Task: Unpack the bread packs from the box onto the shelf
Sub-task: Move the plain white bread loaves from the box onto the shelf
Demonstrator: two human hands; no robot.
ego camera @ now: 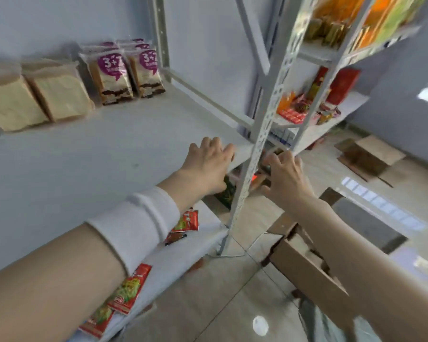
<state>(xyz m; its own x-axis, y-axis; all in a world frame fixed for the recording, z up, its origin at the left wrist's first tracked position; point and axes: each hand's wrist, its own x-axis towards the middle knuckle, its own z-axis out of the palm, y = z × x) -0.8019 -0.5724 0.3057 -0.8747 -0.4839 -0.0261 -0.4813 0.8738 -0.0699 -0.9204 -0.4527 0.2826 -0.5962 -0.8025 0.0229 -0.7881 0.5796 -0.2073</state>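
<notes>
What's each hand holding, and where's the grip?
Left hand holds nothing, resting open on the shelf edge; right hand, by the post, too blurred to tell.

**One head-worn view, close and tilted**

The wide-angle head camera looks forward and down along the white shelf (124, 144), very near it, rolled so the upright (265, 124) leans. The floor (220, 304) and a cardboard box (304, 265) fill the lower right.

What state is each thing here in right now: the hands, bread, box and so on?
Left hand: open, empty, at the shelf edge.
Right hand: loosely curled, apparently empty.
Plain bread packs: on the shelf, leaning back.
Labelled bread packs: upright, in rows.
Box: flaps open.
Noodle packets: lying flat, one level down.
</notes>
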